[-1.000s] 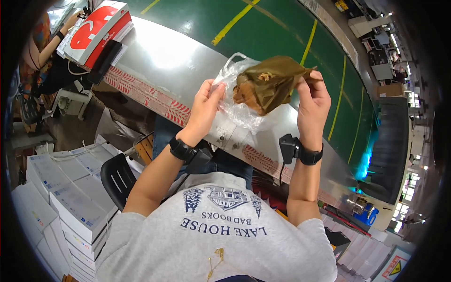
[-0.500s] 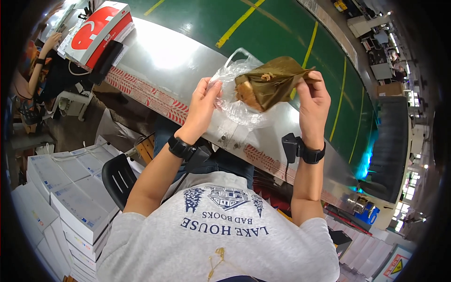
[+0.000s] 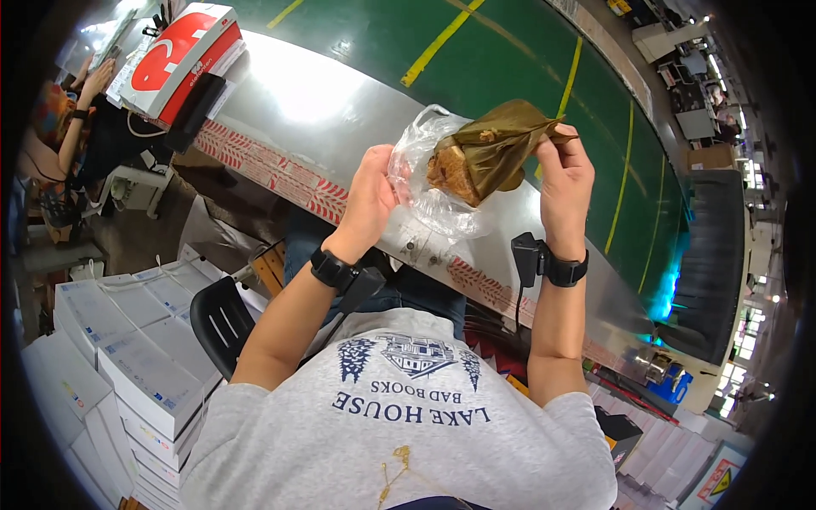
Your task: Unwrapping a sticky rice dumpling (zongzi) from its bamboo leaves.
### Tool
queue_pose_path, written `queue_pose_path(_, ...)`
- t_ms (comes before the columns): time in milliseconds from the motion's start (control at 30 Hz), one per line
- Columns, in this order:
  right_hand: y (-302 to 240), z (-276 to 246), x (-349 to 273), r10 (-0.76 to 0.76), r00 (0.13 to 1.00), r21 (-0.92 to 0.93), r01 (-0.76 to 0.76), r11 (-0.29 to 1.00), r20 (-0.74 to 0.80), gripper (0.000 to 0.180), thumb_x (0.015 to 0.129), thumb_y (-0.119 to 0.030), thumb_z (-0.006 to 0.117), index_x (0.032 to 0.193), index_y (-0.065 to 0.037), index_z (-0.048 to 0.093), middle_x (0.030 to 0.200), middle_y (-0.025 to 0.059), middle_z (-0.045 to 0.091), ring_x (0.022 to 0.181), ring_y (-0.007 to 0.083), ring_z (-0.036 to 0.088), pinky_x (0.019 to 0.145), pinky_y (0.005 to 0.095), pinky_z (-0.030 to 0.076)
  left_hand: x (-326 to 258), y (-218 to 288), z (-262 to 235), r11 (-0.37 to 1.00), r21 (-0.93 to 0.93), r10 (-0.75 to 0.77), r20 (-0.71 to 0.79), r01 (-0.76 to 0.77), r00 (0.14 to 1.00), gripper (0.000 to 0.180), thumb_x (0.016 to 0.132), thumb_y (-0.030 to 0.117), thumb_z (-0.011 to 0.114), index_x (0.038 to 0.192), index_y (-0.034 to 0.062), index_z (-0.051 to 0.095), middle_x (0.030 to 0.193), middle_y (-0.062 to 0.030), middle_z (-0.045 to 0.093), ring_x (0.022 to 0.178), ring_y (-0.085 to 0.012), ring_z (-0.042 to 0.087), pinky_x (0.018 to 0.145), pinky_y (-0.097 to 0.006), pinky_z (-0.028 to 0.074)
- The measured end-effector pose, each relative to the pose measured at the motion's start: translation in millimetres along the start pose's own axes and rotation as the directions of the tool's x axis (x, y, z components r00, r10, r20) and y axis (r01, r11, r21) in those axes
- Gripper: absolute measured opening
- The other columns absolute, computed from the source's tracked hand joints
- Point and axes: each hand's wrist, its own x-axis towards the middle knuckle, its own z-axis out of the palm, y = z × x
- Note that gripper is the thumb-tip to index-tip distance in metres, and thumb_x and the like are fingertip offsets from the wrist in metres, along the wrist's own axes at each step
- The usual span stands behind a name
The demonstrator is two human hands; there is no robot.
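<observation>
Evidently, the work in hand is opening a leaf wrapping around a piece of brown food [image 3: 452,175], which sits up in front of the person's chest, between the two hands and above the metal table [image 3: 353,136]. The dark olive leaf [image 3: 501,149] covers its right side and stands up in a creased peak, while the left side of the food is bare and faces the clear plastic bag [image 3: 432,217]. The bag spreads crumpled to the left of the food and below it, its loop of handle rising at the top. The right hand [image 3: 564,174] has thumb and fingers pinched together on the leaf's pointed end. The left hand [image 3: 371,200] has its fingers and thumb closed on the left edge of the bag; how tightly, I cannot tell, since the fingertips are partly lost against the shiny film. The unwrapping looks to be partway along, judging by how much leaf clings to the food. Any further peeling would call for a slow pull from the right hand at the leaf's tip, with the left hand steadying the food through the bag, because a sticky piece could tear or slip out at its open side.
</observation>
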Motion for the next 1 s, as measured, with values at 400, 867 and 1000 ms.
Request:
queue_pose_path(400,11,13,-6,-0.093,0.984,-0.044,0.101,0.994,0.153,0.010,0.087,0.001,0.058,0.096,0.004,0.057,0.097,0.0000,0.049,0.079,0.0041,0.051,0.070,0.0183,0.042,12,-17,-12,0.903,0.316,-0.235,-0.200,0.290,0.951,0.052,0.088,0.022,0.066,0.126,-0.0004,0.037,0.090,-0.0054,0.058,0.073,-0.0102,0.058,0.061,-0.022,0.050)
queue_pose_path(867,14,13,-10,-0.124,0.977,-0.012,0.128,0.992,0.174,0.011,0.086,-0.001,0.060,0.096,0.004,0.058,0.096,0.0025,0.051,0.081,0.0074,0.051,0.070,0.0202,0.043,43,-10,-14,0.738,0.671,-0.088,-0.021,0.079,0.996,0.049,0.092,0.028,0.061,0.128,-0.0014,0.044,0.108,-0.0082,0.060,0.099,-0.0139,0.057,0.084,-0.029,0.048)
queue_pose_path(1000,11,14,-11,-0.142,0.973,0.009,0.142,0.990,0.181,0.010,0.086,-0.002,0.059,0.095,0.003,0.059,0.097,0.0029,0.051,0.081,0.0076,0.051,0.070,0.0203,0.043,43,-6,-3,0.771,0.605,-0.207,-0.056,0.198,0.977,0.053,0.093,0.035,0.058,0.129,-0.0006,0.043,0.114,-0.0108,0.058,0.104,-0.0173,0.058,0.087,-0.033,0.048)
